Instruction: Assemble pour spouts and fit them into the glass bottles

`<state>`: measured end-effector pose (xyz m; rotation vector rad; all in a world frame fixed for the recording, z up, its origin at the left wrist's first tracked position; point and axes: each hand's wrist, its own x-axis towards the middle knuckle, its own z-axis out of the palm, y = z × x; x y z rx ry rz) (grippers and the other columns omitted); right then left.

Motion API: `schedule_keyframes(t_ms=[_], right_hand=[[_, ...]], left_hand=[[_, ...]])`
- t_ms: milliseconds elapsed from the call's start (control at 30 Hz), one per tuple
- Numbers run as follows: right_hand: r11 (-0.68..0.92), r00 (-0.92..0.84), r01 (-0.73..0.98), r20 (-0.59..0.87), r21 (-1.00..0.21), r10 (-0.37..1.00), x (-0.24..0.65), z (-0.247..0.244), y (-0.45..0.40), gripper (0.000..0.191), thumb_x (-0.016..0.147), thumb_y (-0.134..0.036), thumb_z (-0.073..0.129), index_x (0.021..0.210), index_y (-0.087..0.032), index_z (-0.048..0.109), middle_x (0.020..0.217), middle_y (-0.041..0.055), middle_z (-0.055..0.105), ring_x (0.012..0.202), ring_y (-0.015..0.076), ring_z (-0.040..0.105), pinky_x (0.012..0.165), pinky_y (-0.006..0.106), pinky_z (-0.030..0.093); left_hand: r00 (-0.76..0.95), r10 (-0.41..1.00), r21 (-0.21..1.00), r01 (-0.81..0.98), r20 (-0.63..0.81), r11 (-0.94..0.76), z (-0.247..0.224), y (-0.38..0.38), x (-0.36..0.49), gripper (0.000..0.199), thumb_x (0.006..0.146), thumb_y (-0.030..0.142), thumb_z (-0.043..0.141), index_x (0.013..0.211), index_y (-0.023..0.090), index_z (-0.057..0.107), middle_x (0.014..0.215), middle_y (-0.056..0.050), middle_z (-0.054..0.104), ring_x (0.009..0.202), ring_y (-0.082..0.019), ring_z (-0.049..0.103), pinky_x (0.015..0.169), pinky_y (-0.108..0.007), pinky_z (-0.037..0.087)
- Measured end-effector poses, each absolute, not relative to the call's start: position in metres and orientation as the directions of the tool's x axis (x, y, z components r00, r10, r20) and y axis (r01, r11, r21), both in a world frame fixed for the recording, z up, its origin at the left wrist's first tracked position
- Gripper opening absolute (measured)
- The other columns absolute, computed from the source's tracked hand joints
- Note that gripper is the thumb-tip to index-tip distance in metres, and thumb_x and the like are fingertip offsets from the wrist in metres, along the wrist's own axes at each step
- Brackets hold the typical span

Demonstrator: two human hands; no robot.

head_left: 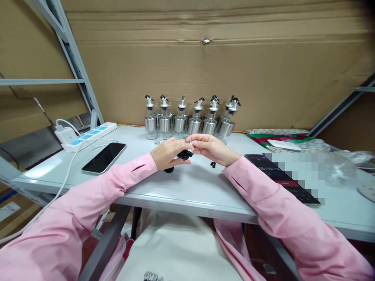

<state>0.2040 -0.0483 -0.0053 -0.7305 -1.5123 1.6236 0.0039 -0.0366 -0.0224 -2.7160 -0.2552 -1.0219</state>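
Note:
My left hand (170,153) is closed around a black-and-white bottle pourer top (186,154), held just above the table, its black ribbed end pointing down. The fingertips of my right hand (212,148) pinch the white upper part of the same pourer top, covering much of it. Behind my hands stand several oil dispenser bottles (179,124) of glass with steel sleeves, many fitted with white pourers and black levers. A round black piece (169,169) lies beneath my left hand. Small black parts (213,164) rest below my right hand.
At the left are a phone (104,157) and a white power strip (90,136) with a cable. A second phone (281,177), partly blurred out, lies right of my right arm. Patterned cloth (263,136) and clear plastic (340,168) lie farther right. Cardboard (228,66) backs the table.

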Motion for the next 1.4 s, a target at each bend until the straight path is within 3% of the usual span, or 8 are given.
schedule_keyframes(t_ms=[367,500,600,667,800,933,1033,1400], right_hand=[[0.029,-0.499,-0.114,0.083,-0.993,0.862,0.203,-0.007,-0.047,0.020,0.069,-0.024,0.069,0.087,-0.017,0.065,0.072,0.0003,0.066,0.065,0.0100,0.061,0.075,0.030,0.051],[0.132,-0.429,-0.060,0.145,-0.989,0.891,0.200,-0.008,-0.049,0.029,0.073,-0.029,0.067,0.099,-0.021,0.057,0.074,-0.0011,0.066,0.066,0.0118,0.064,0.074,0.032,0.051],[0.217,-0.473,0.038,0.174,-0.975,0.864,0.197,-0.009,-0.051,0.028,0.072,-0.033,0.068,0.093,-0.019,0.055,0.076,0.0002,0.067,0.072,0.0134,0.064,0.073,0.031,0.050],[0.242,-0.488,0.071,0.178,-0.968,0.855,0.195,-0.009,-0.052,0.029,0.069,-0.033,0.071,0.087,-0.018,0.054,0.074,0.0004,0.066,0.072,0.0135,0.063,0.071,0.030,0.050],[0.306,-0.453,0.105,0.229,-0.946,0.861,0.194,-0.010,-0.050,0.029,0.065,-0.031,0.072,0.081,-0.018,0.052,0.067,-0.0001,0.065,0.064,0.0134,0.062,0.067,0.031,0.049],[0.339,-0.405,0.166,0.250,-0.926,0.880,0.198,-0.012,-0.046,0.028,0.065,-0.032,0.071,0.079,-0.017,0.053,0.066,0.0014,0.065,0.064,0.0145,0.062,0.068,0.032,0.048],[0.354,-0.410,0.184,0.255,-0.917,0.876,0.199,-0.013,-0.045,0.028,0.064,-0.032,0.071,0.079,-0.017,0.052,0.067,0.0015,0.064,0.065,0.0143,0.060,0.067,0.032,0.047],[0.493,-0.409,0.233,0.375,-0.838,0.832,0.198,-0.010,-0.048,0.025,0.065,-0.025,0.065,0.086,-0.017,0.056,0.077,0.0021,0.059,0.070,0.0129,0.054,0.066,0.028,0.045]], left_hand=[[0.734,0.189,-0.044,0.285,0.652,-0.957,-0.022,-0.038,0.006,0.029,0.088,0.043,0.046,0.101,0.017,0.051,0.085,-0.004,0.066,0.068,-0.013,0.058,0.080,-0.031,0.037],[0.608,0.444,0.239,0.391,0.658,-0.889,-0.024,-0.034,0.005,0.035,0.080,0.049,0.055,0.092,0.017,0.049,0.074,0.001,0.060,0.055,-0.010,0.051,0.067,-0.027,0.041],[0.493,0.629,0.504,0.377,0.601,-0.777,-0.027,-0.030,0.005,0.041,0.073,0.052,0.062,0.087,0.018,0.042,0.070,0.003,0.055,0.053,-0.010,0.050,0.054,-0.023,0.039],[0.482,0.676,0.583,0.353,0.558,-0.732,-0.028,-0.029,0.006,0.045,0.068,0.051,0.066,0.084,0.019,0.039,0.068,0.004,0.053,0.053,-0.010,0.050,0.052,-0.022,0.039],[0.551,0.647,0.603,0.295,0.527,-0.742,-0.028,-0.029,0.006,0.048,0.064,0.044,0.072,0.089,0.019,0.039,0.076,0.001,0.058,0.061,-0.012,0.056,0.057,-0.023,0.043],[0.636,0.576,0.586,0.229,0.514,-0.777,-0.029,-0.028,0.002,0.029,0.079,0.030,0.054,0.101,0.017,0.041,0.087,-0.003,0.061,0.073,-0.012,0.061,0.070,-0.028,0.047],[0.620,0.593,0.580,0.257,0.515,-0.773,-0.029,-0.027,0.001,0.022,0.080,0.022,0.047,0.102,0.016,0.042,0.087,-0.003,0.062,0.069,-0.011,0.060,0.068,-0.026,0.047],[0.572,0.612,0.544,0.313,0.546,-0.778,-0.027,-0.032,0.004,0.023,0.080,0.027,0.048,0.100,0.015,0.046,0.083,-0.002,0.062,0.060,-0.008,0.056,0.061,-0.022,0.046]])
